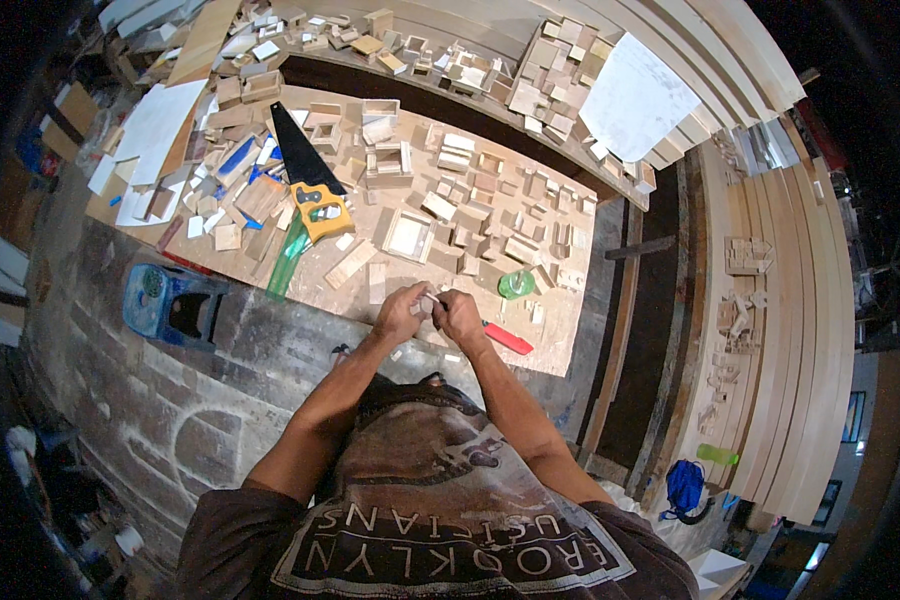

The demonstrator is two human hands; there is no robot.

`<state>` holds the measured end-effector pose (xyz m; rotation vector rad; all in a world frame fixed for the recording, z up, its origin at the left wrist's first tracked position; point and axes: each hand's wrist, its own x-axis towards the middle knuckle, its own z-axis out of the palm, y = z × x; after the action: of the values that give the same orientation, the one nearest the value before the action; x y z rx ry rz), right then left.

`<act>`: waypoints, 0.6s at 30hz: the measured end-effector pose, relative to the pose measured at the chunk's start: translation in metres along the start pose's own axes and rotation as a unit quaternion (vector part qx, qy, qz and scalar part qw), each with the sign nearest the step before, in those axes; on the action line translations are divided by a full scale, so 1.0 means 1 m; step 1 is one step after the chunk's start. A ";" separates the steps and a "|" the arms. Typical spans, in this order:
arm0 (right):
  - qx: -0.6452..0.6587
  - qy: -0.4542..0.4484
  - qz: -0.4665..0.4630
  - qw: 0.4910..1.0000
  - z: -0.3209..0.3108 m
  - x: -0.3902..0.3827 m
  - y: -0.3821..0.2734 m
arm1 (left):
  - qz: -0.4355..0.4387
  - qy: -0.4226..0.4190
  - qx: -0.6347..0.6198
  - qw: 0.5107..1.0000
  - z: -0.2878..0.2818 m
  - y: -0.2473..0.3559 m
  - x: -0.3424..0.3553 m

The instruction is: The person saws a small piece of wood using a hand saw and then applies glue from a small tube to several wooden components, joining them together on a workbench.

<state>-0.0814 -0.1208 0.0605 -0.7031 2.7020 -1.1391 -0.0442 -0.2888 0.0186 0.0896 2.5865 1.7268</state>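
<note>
My left hand [400, 314] and my right hand [459, 318] meet at the table's near edge, fingers curled inward. A small pale piece [429, 301], apparently wood, shows between them. The left fingers pinch it; the right hand is closed against its other side, and whether it grips the piece or something smaller is hidden. Just right of my right hand lies a red, long-handled object [507, 337], its kind unclear. Beyond it stands a roll of green tape [516, 285]. Flat wooden strips [349, 264] and an open square wooden frame [408, 236] lie ahead of my left hand.
On the wooden worktable [450, 345] are several small wooden boxes and blocks. A handsaw [317, 200] with a yellow handle rests on scraps at the left, near a green bottle [288, 257]. A blue plastic stool [173, 305] stands left; long boards [800, 330] line the right.
</note>
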 end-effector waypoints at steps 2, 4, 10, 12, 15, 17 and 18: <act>0.001 0.000 0.017 1.000 0.001 0.000 0.003 | 0.004 -0.003 0.005 1.000 0.000 0.000 0.000; 0.000 0.007 0.037 0.999 0.002 -0.001 0.003 | 0.015 -0.005 -0.026 1.000 0.000 0.000 0.000; 0.097 0.038 0.142 0.984 -0.008 -0.015 0.014 | -0.007 0.032 -0.027 0.999 -0.005 0.029 -0.006; 0.092 0.036 0.159 0.982 -0.011 -0.016 0.013 | -0.017 0.031 -0.002 0.999 -0.005 0.030 -0.006; 0.130 0.066 0.142 0.979 -0.013 -0.016 0.008 | -0.003 0.014 0.043 0.999 -0.001 0.012 -0.004; 0.143 0.045 0.149 0.977 -0.014 -0.016 0.006 | 0.028 0.006 0.065 0.998 0.001 0.008 -0.003; 0.150 0.034 0.152 0.976 -0.015 -0.016 0.005 | 0.028 0.010 0.061 0.998 0.001 0.006 -0.003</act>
<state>-0.0736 -0.1012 0.0668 -0.1996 2.4911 -1.4600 -0.0408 -0.2854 0.0237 0.1506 2.7275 1.5920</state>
